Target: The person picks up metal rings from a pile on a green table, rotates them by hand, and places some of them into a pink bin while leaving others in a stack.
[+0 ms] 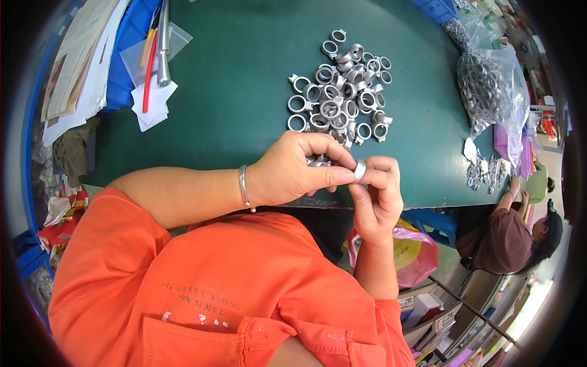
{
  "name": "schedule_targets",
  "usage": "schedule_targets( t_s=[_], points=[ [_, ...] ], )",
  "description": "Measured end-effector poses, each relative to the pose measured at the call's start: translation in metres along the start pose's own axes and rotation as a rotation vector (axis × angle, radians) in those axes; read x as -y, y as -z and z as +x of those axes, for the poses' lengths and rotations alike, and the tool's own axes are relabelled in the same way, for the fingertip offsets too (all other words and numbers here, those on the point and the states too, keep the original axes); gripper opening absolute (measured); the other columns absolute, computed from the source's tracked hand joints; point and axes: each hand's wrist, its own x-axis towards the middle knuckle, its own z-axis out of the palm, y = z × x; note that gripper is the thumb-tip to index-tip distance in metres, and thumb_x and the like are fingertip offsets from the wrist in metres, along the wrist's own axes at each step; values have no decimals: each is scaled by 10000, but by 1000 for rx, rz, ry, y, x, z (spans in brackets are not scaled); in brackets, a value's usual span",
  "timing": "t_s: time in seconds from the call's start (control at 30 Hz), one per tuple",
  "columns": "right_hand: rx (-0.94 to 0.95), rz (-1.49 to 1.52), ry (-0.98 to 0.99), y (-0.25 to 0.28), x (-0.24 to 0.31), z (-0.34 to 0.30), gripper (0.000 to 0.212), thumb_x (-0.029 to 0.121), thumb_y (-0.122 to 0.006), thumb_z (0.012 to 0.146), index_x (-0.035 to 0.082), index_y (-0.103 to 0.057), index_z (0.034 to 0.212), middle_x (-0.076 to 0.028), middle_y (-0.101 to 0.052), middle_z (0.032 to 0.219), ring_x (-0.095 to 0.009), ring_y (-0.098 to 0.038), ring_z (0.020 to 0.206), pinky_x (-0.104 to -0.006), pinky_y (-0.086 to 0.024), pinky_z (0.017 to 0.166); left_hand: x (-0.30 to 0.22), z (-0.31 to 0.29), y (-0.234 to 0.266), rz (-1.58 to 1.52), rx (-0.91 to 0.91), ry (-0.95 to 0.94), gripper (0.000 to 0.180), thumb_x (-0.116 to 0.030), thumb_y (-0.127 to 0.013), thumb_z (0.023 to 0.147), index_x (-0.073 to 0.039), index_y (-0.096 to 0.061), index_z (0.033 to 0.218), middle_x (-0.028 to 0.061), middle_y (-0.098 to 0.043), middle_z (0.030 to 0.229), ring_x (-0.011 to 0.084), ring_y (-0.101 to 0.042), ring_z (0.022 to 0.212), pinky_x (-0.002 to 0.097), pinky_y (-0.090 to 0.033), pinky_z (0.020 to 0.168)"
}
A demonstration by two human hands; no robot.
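Observation:
A small silvery metal ring [360,170] is held up at the table's near edge, between the fingertips of both my hands. My left hand [284,168] pinches its left side with thumb and index finger. On the other side my right hand [378,192] grips it, fingers curled and thumb below. Just beyond my hands lies a loose pile of metal rings [342,92], many with a small lug on the outside. A few more rings [318,160] show partly behind my left fingers, which hide whether they are held or resting on the table.
The green table [232,79] carries a blue tray [125,58] with papers, a red pen [147,92] and a metal rod [163,49] at left. At right are a clear bag of rings [489,88] and small metal parts [486,171]. A co-worker [507,238] sits beyond.

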Motion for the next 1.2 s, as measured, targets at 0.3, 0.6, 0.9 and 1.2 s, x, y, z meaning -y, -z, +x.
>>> schedule_targets(
  t_s=[0.3,0.6,0.9,1.2],
  points=[
    [-200,612,-321,-14,10,-1,276,-23,-568,837,-15,-409,1062,-203,-523,1105,-200,-594,888,-280,-500,761,13,4,4,423,26,-573,118,18,-626,790,6,-634,908,69,-571,888,110,-578,727,211,-477,625],
    [-210,216,-41,-15,3,-5,433,-108,-648,726,37,-390,1042,-219,-545,1048,-246,-577,938,-311,-499,754,11,1,2,301,-4,-409,139,11,-666,767,-7,-621,898,51,-592,891,103,-565,787,220,-460,733],
    [-115,-182,156,-7,28,7,268,-59,-730,621,24,-588,833,-108,-587,881,-238,-570,756,-304,-482,654,8,1,0,276,-60,-325,164,-14,-598,818,12,-614,979,65,-601,861,99,-570,636,204,-471,536],
    [-143,-568,-145,-1,-25,26,172,35,-664,731,30,-623,898,-111,-541,847,-270,-516,795,-349,-418,710,10,6,8,-444,201,83,99,-103,-511,880,-15,-538,918,98,-558,748,141,-546,549,206,-383,368]
  ],
)
